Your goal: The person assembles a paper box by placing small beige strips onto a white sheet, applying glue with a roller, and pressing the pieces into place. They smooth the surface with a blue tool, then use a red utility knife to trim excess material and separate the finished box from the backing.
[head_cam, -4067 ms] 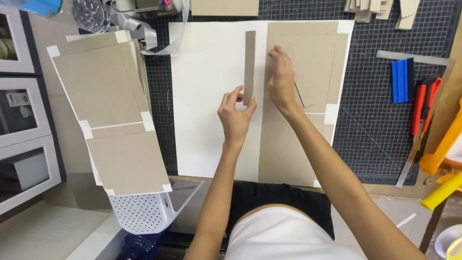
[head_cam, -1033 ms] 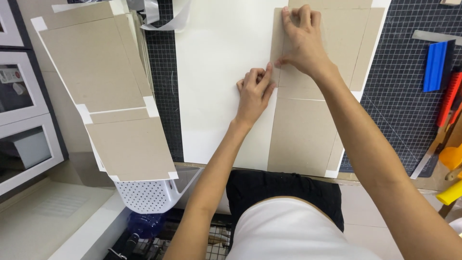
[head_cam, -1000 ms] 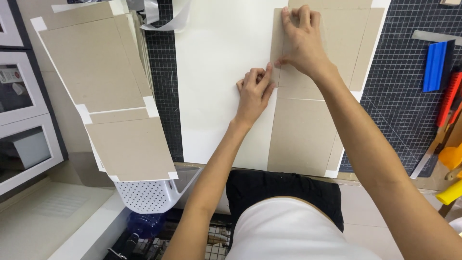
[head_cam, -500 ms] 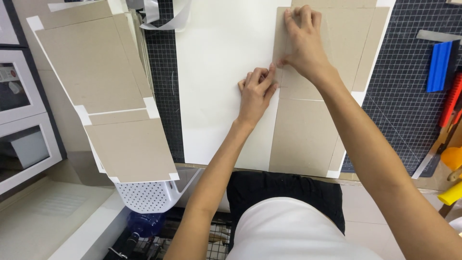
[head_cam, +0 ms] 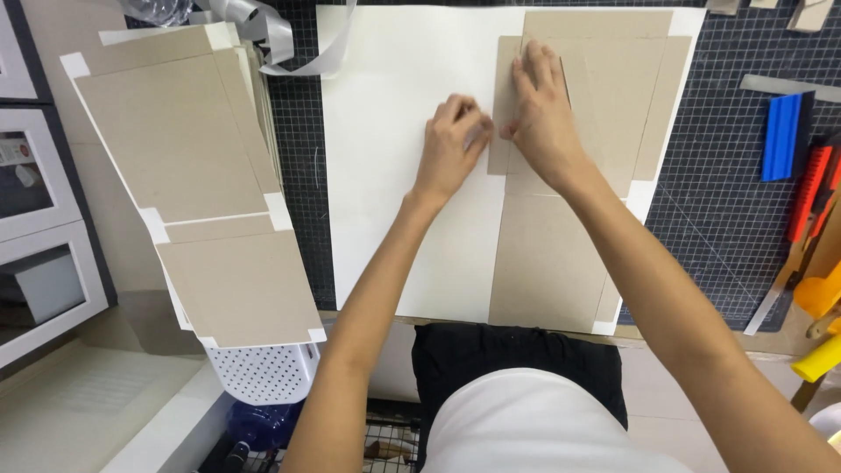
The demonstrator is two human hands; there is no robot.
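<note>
Right hand [head_cam: 541,114] lies flat, fingers spread and extended, palm down on the narrow cardboard strip [head_cam: 505,105], which sits upright along the left edge of the grey board panels [head_cam: 613,96] on the white sheet [head_cam: 394,175]; nothing is gripped, just pressing. Most of the strip is under the right hand's fingers and palm, with its left edge and lower end showing just left of and below the hand. Left hand [head_cam: 451,144] rests just beside it to the left, fingers curled down, fingertips touching the white sheet right at the strip's left edge; whether it pinches the strip cannot be told. Both hands are nearly touching each other at the thumbs. A larger grey board panel [head_cam: 547,263] lies below the strip, under the right forearm, on the same white sheet. White sheet lies on the dark gridded cutting mat [head_cam: 727,219]. Well apart on the left, a stack of taped board covers [head_cam: 188,184] lies over a white perforated basket [head_cam: 263,372]. Far right on the mat: blue scraper [head_cam: 782,136], red cutter [head_cam: 810,188], metal ruler [head_cam: 788,86], yellow tool [head_cam: 819,355].
</note>
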